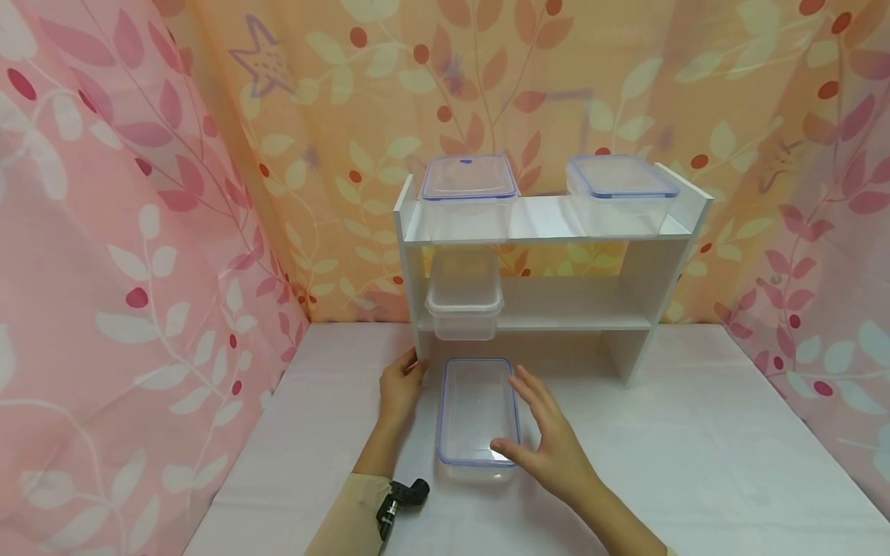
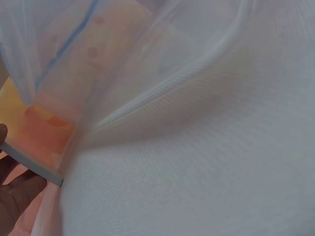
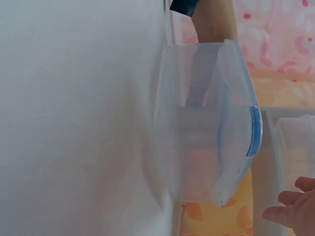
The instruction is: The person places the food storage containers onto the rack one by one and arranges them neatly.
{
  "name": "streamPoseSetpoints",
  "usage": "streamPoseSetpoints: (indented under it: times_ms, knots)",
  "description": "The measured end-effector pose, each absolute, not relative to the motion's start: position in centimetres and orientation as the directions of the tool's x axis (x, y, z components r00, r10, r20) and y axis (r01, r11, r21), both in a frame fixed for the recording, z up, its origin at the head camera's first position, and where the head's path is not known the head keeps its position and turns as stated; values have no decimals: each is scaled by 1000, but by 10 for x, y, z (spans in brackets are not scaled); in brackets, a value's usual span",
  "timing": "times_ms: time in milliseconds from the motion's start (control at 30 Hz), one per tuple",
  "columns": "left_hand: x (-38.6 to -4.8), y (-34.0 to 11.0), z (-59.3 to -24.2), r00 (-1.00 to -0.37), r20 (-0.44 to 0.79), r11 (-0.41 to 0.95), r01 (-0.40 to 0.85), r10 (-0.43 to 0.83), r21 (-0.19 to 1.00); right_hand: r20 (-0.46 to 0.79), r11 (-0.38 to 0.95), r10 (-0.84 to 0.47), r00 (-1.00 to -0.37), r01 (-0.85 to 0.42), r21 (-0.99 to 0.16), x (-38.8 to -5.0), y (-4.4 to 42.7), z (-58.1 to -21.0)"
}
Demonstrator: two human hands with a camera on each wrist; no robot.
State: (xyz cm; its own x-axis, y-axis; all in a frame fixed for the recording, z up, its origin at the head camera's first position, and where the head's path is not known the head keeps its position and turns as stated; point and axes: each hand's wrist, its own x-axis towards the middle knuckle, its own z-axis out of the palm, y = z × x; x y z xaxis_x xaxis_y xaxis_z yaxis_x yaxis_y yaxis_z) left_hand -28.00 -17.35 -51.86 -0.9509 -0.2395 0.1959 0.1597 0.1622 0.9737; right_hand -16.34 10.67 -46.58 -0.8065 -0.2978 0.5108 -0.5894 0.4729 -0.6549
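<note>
A white shelf unit (image 1: 573, 305) stands on the table. My left hand (image 1: 400, 386) pinches the lower front edge of its left side panel, thumb on one face and fingers on the other; the left wrist view shows the hand (image 2: 19, 196) around the panel edge (image 2: 32, 164). A clear lidded food container with a blue seal (image 1: 478, 409) sits on the table between my hands. To its right, my right hand (image 1: 549, 440) hovers with fingers spread, holding nothing. In the right wrist view the container (image 3: 202, 128) shows side-on, apart from the fingertips (image 3: 278, 214).
Two clear containers with blue seals, one left (image 1: 469, 197) and one right (image 1: 622, 193), stand on the top shelf. A frosted lidded container (image 1: 464, 297) sits at the left of the middle shelf, its front jutting past the edge. Patterned curtains (image 1: 334, 154) hang behind and beside the table.
</note>
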Motion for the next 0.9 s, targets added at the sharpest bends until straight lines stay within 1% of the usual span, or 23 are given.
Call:
streamPoseSetpoints:
  times_ms: [200,600,900]
  knots:
    - [-280,-174,-519,-951,188,164,150,-245,975,482,458,-300,-823,-568,-684,-160,105,-477]
    - [-282,-173,-521,-950,183,172,142,-253,975,419,441,-311,-853,-520,-732,-158,105,-488]
    - [-281,-174,-520,-950,192,174,151,-245,973,386,436,-333,-861,-503,-746,-161,107,-495]
